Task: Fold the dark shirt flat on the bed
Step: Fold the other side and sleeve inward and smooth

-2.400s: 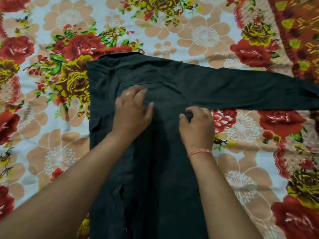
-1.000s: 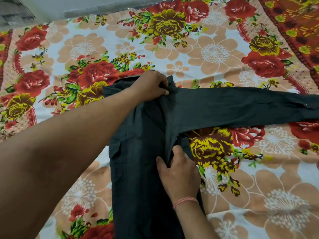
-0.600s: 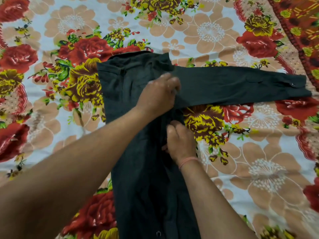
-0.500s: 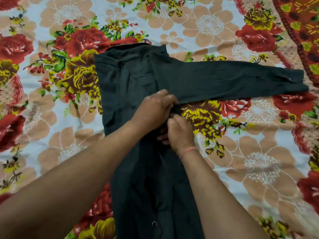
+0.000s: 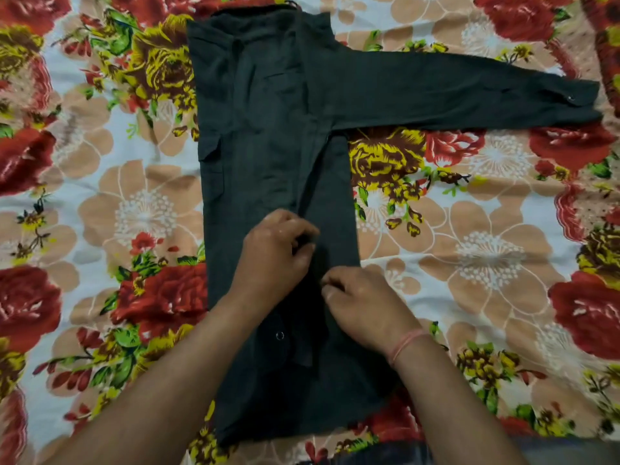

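The dark shirt (image 5: 261, 129) lies lengthwise on the flowered bed sheet (image 5: 469, 229), folded into a narrow strip with its collar at the far end. One long sleeve (image 5: 453, 92) stretches out flat to the right, its buttoned cuff near the sheet's right side. My left hand (image 5: 275, 256) sits on the middle of the shirt, fingers curled and pinching the folded edge of the cloth. My right hand (image 5: 362, 307), with a pink thread on the wrist, pinches the same edge just below and to the right.
The bed sheet with red, yellow and peach flowers fills the whole view around the shirt. A darker patterned cloth (image 5: 607, 35) lies at the far right top corner. A dark grey strip (image 5: 553, 451) shows at the bottom right edge.
Both hands have slid down the shirt's folded edge toward me, from near the armpit to the lower middle. The sleeve stays stretched out to the right.
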